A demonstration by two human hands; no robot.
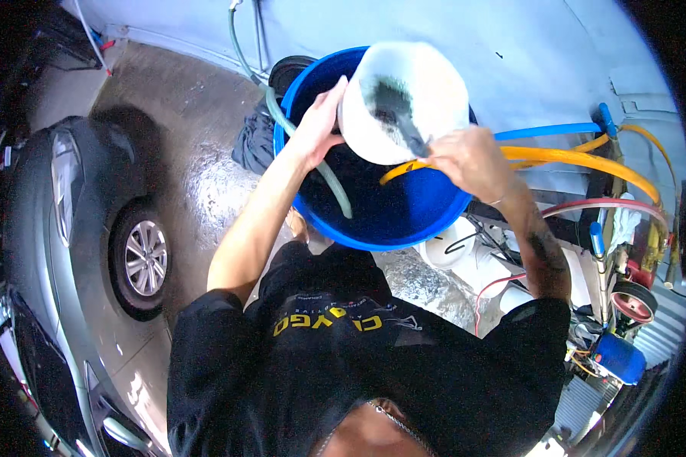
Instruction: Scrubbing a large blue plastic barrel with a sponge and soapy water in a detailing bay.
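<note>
A white plastic bucket (pixel 443 85) is tilted over the mouth of a large blue drum (pixel 429 211), its opening facing me. My left hand (pixel 320 123) grips the bucket's left side. Inside the bucket, my right hand (pixel 469 160) is shut on the end of a dark grey brush-like tool (pixel 413 140); motion blur hides its exact kind. Dark grime or shadow shows on the bucket's inner wall. A green hose (pixel 334 191) hangs over the drum's rim into it, passing beneath my left forearm. A yellow hose (pixel 403 169) also reaches into the drum from the right.
A grey car (pixel 80 240) stands on the left over a wet concrete floor (pixel 217 183). White buckets (pixel 451 243) sit right of the drum. More hoses (pixel 606 205) and a hand-truck wheel (pixel 633 303) are farther right. A pale wall (pixel 520 57) rises behind the drum.
</note>
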